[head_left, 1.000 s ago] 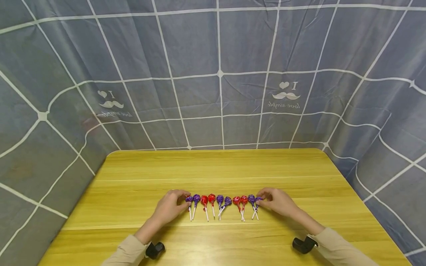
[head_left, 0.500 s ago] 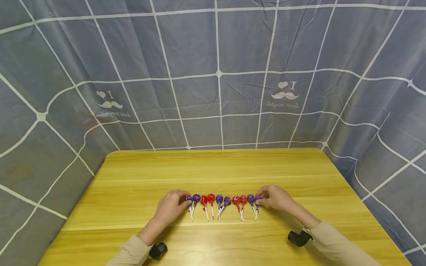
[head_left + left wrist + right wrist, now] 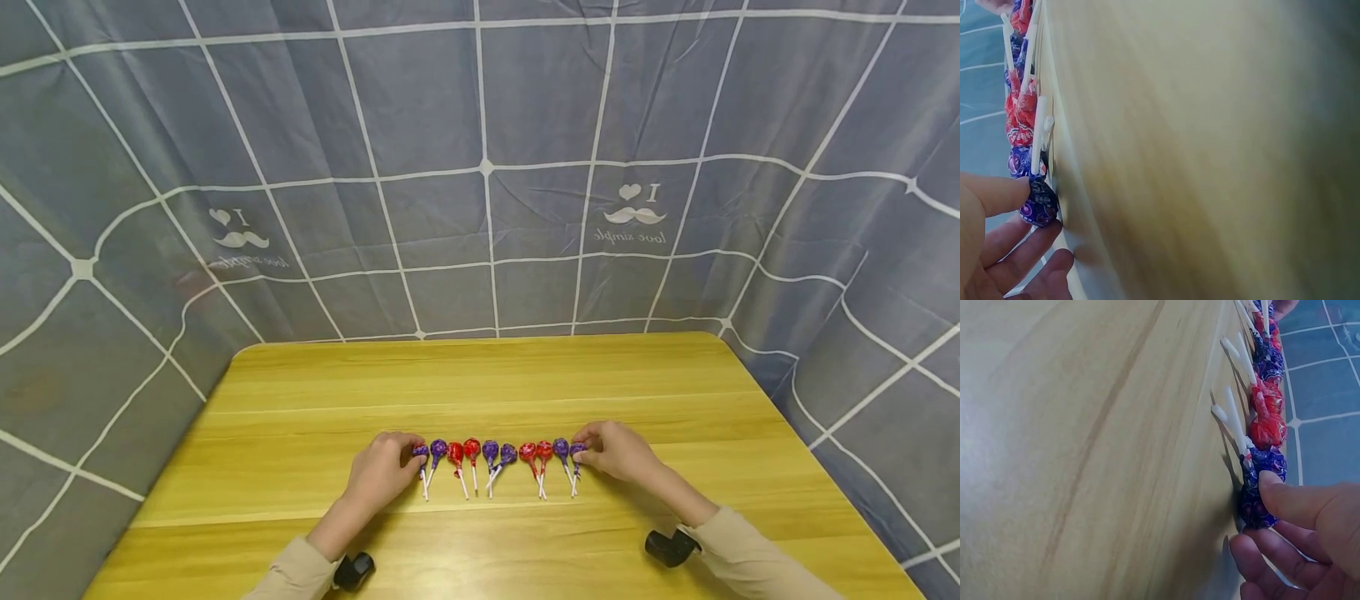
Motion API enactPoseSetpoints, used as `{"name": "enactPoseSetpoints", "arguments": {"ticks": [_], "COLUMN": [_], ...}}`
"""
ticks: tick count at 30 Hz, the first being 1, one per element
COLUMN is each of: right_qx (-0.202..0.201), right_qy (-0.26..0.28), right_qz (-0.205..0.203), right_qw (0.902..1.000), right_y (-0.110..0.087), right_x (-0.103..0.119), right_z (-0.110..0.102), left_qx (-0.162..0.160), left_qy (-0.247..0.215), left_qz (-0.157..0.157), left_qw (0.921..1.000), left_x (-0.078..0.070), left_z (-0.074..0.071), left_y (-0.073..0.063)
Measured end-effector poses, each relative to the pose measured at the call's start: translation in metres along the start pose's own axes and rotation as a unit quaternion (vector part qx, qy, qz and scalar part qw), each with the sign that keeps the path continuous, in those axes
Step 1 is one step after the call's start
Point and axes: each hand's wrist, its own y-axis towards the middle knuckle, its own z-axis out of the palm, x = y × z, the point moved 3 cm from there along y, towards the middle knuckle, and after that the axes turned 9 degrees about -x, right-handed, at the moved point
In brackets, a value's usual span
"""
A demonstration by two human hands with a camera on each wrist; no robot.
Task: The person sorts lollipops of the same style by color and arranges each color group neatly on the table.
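While ten lollipops (image 3: 490, 450), six purple and four red, lie in a row across the table (image 3: 480, 550), heads (image 3: 472, 447) toward the far side, long axes roughly front-to-back, the left hand's grip (image 3: 383, 471) pinches the leftmost lollipop (image 3: 421, 451), the right hand's grip (image 3: 621, 452) the rightmost lollipop (image 3: 577, 448).

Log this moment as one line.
left hand: pinches leftmost purple lollipop; right hand: pinches rightmost purple lollipop; red lollipops: untouched, on table

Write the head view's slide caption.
Left hand and right hand pinch purple lollipops at either end of a row on a table.
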Motion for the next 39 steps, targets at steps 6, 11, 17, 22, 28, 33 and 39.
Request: {"name": "enactPoseSetpoints", "arguments": {"ticks": [6, 11, 17, 22, 28, 33, 39], "right_qx": [-0.005, -0.008, 0.001, 0.012, 0.021, 0.024, 0.048], "right_qy": [0.003, 0.009, 0.027, 0.059, 0.080, 0.079, 0.109], "right_qz": [-0.003, -0.010, -0.007, -0.031, -0.036, -0.023, -0.048], "right_qw": [1.0000, 0.9999, 0.9996, 0.9977, 0.9959, 0.9963, 0.9918], "right_y": [-0.001, -0.001, -0.001, -0.001, -0.001, -0.002, -0.002], "right_x": [-0.003, -0.003, -0.006, -0.011, -0.015, -0.015, -0.020], "right_z": [0.002, 0.001, 0.001, 0.002, 0.003, 0.002, 0.000], "left_qx": [-0.003, 0.000, 0.006, 0.009, 0.030, 0.066, 0.092], "left_qy": [0.000, 0.004, 0.013, 0.016, 0.001, -0.024, -0.029], "left_qz": [-0.008, -0.011, 0.007, 0.011, -0.001, -0.015, -0.041], "left_qw": [1.0000, 0.9999, 0.9999, 0.9998, 0.9995, 0.9974, 0.9945], "left_x": [0.002, 0.002, -0.001, 0.000, 0.001, 0.002, 0.009], "left_z": [0.002, 0.003, 0.002, 0.002, 0.000, -0.006, -0.012], "left_y": [0.000, -0.001, -0.001, -0.001, -0.001, 0.002, 0.006]}}
